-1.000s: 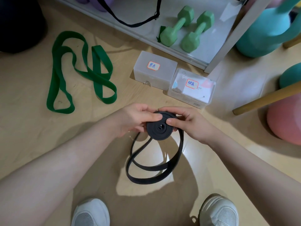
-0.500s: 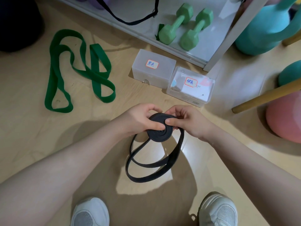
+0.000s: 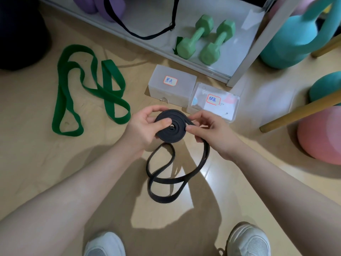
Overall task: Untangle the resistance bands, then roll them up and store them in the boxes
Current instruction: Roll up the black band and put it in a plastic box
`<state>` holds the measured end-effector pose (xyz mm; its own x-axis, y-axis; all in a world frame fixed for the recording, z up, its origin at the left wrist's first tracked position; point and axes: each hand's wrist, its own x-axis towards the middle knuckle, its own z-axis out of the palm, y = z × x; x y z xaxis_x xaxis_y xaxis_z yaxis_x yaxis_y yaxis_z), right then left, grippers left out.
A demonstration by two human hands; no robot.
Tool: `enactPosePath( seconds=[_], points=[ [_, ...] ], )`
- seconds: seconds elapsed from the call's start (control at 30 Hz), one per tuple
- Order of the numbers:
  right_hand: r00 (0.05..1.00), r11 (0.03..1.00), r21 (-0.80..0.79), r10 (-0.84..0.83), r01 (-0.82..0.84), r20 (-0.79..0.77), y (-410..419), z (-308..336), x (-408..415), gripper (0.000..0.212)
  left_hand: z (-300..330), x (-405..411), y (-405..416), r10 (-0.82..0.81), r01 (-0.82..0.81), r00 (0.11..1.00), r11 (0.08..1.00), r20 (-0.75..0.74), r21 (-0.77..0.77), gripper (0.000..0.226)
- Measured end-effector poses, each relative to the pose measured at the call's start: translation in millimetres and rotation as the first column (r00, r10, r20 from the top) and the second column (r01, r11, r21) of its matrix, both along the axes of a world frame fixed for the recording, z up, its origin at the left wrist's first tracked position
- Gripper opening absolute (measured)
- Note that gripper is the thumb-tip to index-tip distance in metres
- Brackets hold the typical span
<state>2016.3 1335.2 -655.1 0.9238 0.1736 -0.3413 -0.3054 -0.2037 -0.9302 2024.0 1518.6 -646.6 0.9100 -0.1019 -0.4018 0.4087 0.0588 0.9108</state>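
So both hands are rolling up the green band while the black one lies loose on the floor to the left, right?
Not quite: the colours are swapped. The head view shows the left hand and right hand rolling the black band, while the green band lies loose on the floor to the left.

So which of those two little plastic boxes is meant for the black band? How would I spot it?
Start at the white shelf holding the two green dumbbells; on the floor just in front of it sit two translucent boxes side by side. The one you want is the left box, nearer the green band. Its lid is plain frosted with only a small handwritten label, whereas its neighbour shows printed paper inside.
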Motion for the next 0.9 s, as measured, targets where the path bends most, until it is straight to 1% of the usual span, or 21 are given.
enactPosePath(
  seconds=[0.07, 0.13, 0.27, 0.33, 0.4, 0.43, 0.47, 0.5, 0.53, 0.57, 0.6, 0.63, 0.67, 0.7, 0.77, 0.83, 0.9],
  points=[
    [0.994, 0.994, 0.062, -0.097, 0.094, 0.046, 10, 5, 0, 0.009, 5, 1, -5, 0.078, -0.079, 0.996, 0.996, -0.034, -0.039, 0.024],
    [0.982, 0.978, 0.122, -0.175, 0.167, 0.063, 19, 7, -1, 0.014, 6, 2, -9, 0.168, -0.172, 0.984, 0.983, -0.066, -0.066, 0.024],
    [0.986, 0.988, 0.073, -0.145, 0.139, 0.083, 37, 2, -5, 0.029, 8, 1, -17, 0.334, -0.344, 0.937, 0.934, -0.107, -0.094, 0.022],
    [0.982, 0.983, 0.057, -0.179, 0.176, 0.062, 42, 5, -2, 0.031, 8, -1, -18, 0.361, -0.377, 0.922, 0.92, -0.143, -0.11, 0.022],
    [0.99, 0.988, 0.087, -0.13, 0.125, 0.051, 35, 12, 2, 0.033, 6, -4, -13, 0.296, -0.315, 0.941, 0.944, -0.167, -0.101, 0.022],
    [0.997, 0.994, 0.091, -0.064, 0.06, 0.042, 27, 14, 4, 0.036, 4, -5, -8, 0.217, -0.233, 0.96, 0.969, -0.176, -0.075, 0.023],
    [0.999, 0.998, 0.062, 0.024, -0.026, 0.031, 19, 17, 6, 0.038, 3, -7, -2, 0.108, -0.116, 0.976, 0.993, -0.188, -0.036, 0.025],
    [0.991, 0.991, -0.021, 0.134, -0.134, 0.02, 11, 18, 6, 0.039, 3, -9, 4, -0.02, 0.023, 0.978, 1.0, -0.206, 0.009, 0.027],
    [0.964, 0.956, -0.132, 0.264, -0.261, 0.005, 4, 19, 7, 0.039, 3, -9, 8, -0.145, 0.16, 0.961, 0.986, -0.235, 0.045, 0.028],
    [0.918, 0.893, -0.227, 0.396, -0.389, -0.015, 1, 19, 7, 0.039, 3, -10, 9, -0.253, 0.281, 0.928, 0.957, -0.272, 0.068, 0.029],
    [0.863, 0.824, -0.279, 0.504, -0.493, -0.038, 1, 20, 7, 0.038, 3, -10, 10, -0.34, 0.379, 0.888, 0.922, -0.311, 0.074, 0.028],
    [0.817, 0.774, -0.29, 0.573, -0.563, -0.058, 2, 19, 7, 0.037, 4, -11, 9, -0.404, 0.451, 0.849, 0.89, -0.341, 0.068, 0.024],
    [0.792, 0.751, -0.275, 0.606, -0.601, -0.075, 3, 18, 8, 0.037, 3, -12, 8, -0.44, 0.491, 0.825, 0.869, -0.353, 0.065, 0.019],
    [0.784, 0.743, -0.267, 0.615, -0.613, -0.086, 5, 17, 9, 0.036, 1, -13, 6, -0.451, 0.504, 0.821, 0.861, -0.35, 0.072, 0.013],
    [0.801, 0.759, -0.266, 0.59, -0.594, -0.106, 5, 12, 12, 0.035, -5, -16, 6, -0.419, 0.468, 0.852, 0.879, -0.314, 0.097, 0.007],
    [0.863, 0.831, -0.233, 0.488, -0.505, -0.129, 2, 5, 12, 0.04, -11, -18, 7, -0.366, 0.406, 0.894, 0.906, -0.257, 0.121, 0.006],
    [0.915, 0.896, -0.189, 0.386, -0.402, -0.117, 2, -4, 11, 0.042, -14, -18, 6, -0.336, 0.364, 0.923, 0.92, -0.19, 0.144, 0.009]
  ],
)
